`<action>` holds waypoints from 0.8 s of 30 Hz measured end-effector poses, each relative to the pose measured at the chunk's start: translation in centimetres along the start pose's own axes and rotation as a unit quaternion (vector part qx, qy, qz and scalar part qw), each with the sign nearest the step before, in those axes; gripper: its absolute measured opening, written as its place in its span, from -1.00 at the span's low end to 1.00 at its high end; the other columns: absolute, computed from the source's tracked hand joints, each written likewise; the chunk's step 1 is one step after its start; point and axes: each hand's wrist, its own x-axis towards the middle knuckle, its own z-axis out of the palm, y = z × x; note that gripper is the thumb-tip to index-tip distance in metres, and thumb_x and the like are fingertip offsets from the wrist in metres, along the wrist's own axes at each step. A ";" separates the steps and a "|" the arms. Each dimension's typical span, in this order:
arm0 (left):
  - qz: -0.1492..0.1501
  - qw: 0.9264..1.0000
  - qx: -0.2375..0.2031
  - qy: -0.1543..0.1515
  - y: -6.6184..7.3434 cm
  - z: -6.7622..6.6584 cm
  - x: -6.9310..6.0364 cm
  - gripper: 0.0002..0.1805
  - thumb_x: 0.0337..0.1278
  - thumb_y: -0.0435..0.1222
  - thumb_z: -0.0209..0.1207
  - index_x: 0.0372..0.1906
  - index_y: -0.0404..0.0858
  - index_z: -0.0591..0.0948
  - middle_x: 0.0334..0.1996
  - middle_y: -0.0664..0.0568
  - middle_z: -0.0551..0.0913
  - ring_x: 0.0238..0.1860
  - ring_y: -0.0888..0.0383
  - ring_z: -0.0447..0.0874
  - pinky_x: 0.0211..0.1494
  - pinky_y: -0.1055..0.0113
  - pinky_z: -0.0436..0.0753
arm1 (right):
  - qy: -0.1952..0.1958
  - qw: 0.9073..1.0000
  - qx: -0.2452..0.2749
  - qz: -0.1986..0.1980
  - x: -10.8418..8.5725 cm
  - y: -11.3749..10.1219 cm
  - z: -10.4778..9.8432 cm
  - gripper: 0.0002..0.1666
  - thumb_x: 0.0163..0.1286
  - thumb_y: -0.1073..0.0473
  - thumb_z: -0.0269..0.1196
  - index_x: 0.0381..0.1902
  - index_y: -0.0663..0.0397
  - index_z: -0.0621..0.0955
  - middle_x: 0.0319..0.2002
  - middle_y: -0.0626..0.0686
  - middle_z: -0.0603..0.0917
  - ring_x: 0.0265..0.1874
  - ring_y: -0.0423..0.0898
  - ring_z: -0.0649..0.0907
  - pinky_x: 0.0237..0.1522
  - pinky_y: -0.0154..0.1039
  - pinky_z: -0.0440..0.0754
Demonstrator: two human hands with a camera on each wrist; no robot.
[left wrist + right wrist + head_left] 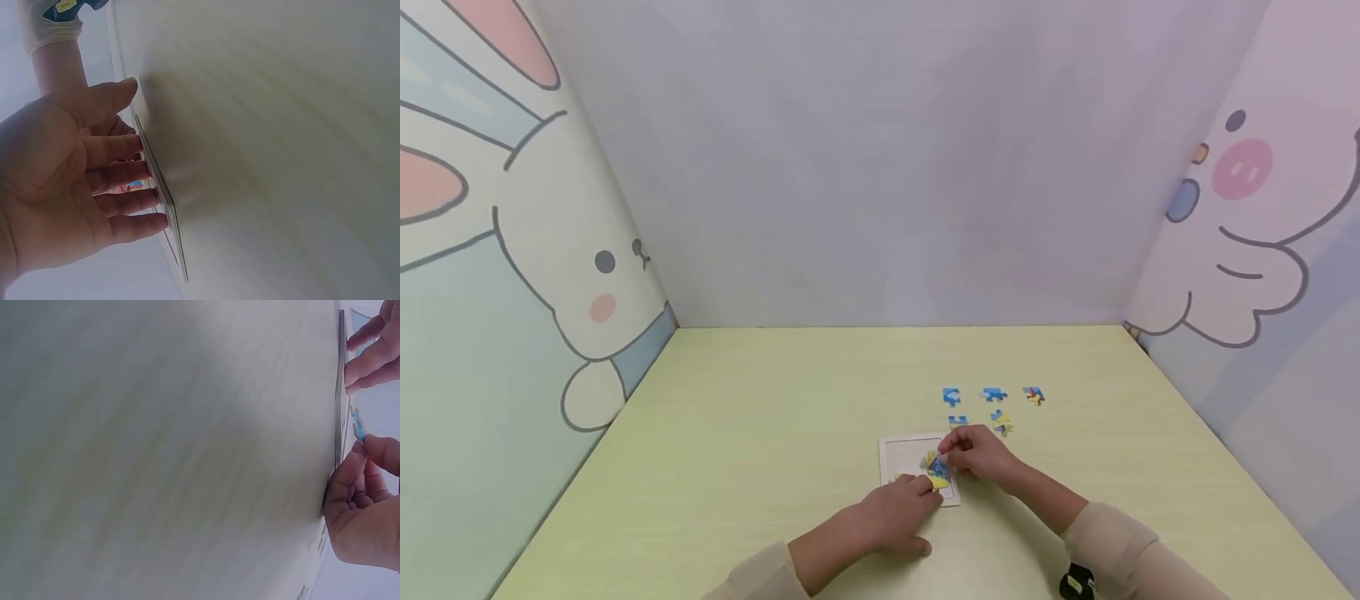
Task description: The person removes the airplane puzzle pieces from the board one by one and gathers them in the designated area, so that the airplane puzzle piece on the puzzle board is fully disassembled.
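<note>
1. Head view. A shallow puzzle frame (902,454) lies on the pale yellow table (737,417), right of the middle and toward the near side. Joined pieces (938,482), blue and yellow, occupy its right and near parts. The left hand (901,512) lies over the near part of the frame, fingers extended and grasping nothing. The right hand (979,452) is at the right side, its fingertips brought together above the joined pieces. Beyond the frame lie a far row of three loose pieces (993,394) and a nearer pair (1002,422), the left one partly covered by the right hand. The left wall bears a rabbit (591,250), the right wall a pink-snouted figure (1243,171).

2. Left wrist view. The left palm faces the camera; its fingers are spread and the fingertips meet the frame's edge. The right hand is mostly hidden behind it.

3. Right wrist view. The right thumb and forefinger pinch a blue puzzle piece (359,428), tilted, just above the frame. The left fingers touch the frame farther along.
</note>
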 end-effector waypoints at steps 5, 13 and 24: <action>0.007 1.000 -0.002 -0.003 -0.1 0.2 0.0 -0.35 -0.07 0.08 0.30 0.14 -0.14 0.49 0.04 0.13 0.43 0.11 0.16 0.37 0.05 0.39 0.44 | -0.003 1.000 0.006 0.011 -0.1 0.1 -0.1 -0.92 0.22 0.35 0.23 -0.31 0.27 0.58 -0.50 0.03 0.56 -0.64 -0.13 0.41 -0.58 -0.33 0.38; -0.002 1.000 -0.025 -0.010 -0.1 0.1 -0.1 -0.37 -0.04 0.08 0.27 0.15 -0.12 0.50 0.12 0.09 0.43 0.18 0.15 0.34 0.11 0.34 0.40 | 0.001 1.000 0.017 0.020 -0.3 0.3 -0.3 -0.86 0.24 0.32 0.24 -0.25 0.27 0.57 -0.47 0.05 0.55 -0.60 -0.11 0.42 -0.57 -0.32 0.37; -0.030 0.999 -0.021 0.008 1.6 -0.5 -1.2 -0.46 -0.01 0.08 0.24 0.06 -0.10 0.55 0.12 0.10 0.45 0.15 0.15 0.38 0.06 0.29 0.44 | 0.032 0.999 0.020 0.027 -1.9 -0.8 -1.2 -0.83 0.25 0.31 0.24 -0.23 0.32 0.56 -0.50 0.04 0.51 -0.60 -0.10 0.39 -0.56 -0.28 0.36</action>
